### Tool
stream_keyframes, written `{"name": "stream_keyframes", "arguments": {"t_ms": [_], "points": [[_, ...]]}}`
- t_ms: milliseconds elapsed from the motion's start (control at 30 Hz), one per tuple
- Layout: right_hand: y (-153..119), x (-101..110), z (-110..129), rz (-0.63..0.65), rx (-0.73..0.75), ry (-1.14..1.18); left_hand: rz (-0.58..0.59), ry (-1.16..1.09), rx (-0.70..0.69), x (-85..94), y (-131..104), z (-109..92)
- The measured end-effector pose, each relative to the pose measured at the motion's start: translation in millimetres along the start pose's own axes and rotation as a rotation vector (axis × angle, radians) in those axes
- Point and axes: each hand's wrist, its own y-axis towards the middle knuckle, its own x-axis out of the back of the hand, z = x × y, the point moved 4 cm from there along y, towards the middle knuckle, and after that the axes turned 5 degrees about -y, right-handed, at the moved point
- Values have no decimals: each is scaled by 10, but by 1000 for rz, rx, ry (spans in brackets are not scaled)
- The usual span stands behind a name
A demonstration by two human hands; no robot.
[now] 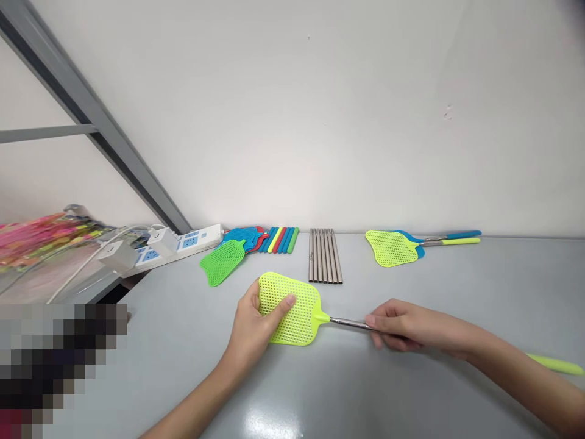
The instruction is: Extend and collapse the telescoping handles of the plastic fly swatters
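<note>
A yellow-green fly swatter (299, 311) is held in front of me above the grey table, its perforated head to the left. My left hand (258, 320) grips the outer end of the head, thumb on top and fingers behind. My right hand (395, 325) closes around the thin metal rod (350, 323), a little right of the head's neck. Beyond my right forearm a yellow-green handle (555, 364) shows at the right edge. The forearm hides whether this handle joins the rod.
At the back stand grouped metal tubes (325, 256), coloured grips (281, 239) and loose swatter heads, a green one (223, 262) in front. Two swatters with handles (393, 248) lie back right. A white power strip (201, 239) with plugs sits left, beside bagged colourful items (41, 241).
</note>
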Motion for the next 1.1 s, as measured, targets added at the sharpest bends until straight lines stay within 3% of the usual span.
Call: {"name": "stream_keyframes", "arguments": {"t_ms": [200, 567, 767, 1100], "points": [[12, 104, 17, -137, 75, -173, 34, -70, 116, 4, 15, 60], [-28, 332, -12, -170, 42, -227, -69, -14, 28, 129, 57, -91], [10, 311, -39, -156, 77, -244, -85, 16, -20, 121, 60, -62], [27, 148, -137, -95, 15, -170, -233, 225, -22, 180, -21, 146]]}}
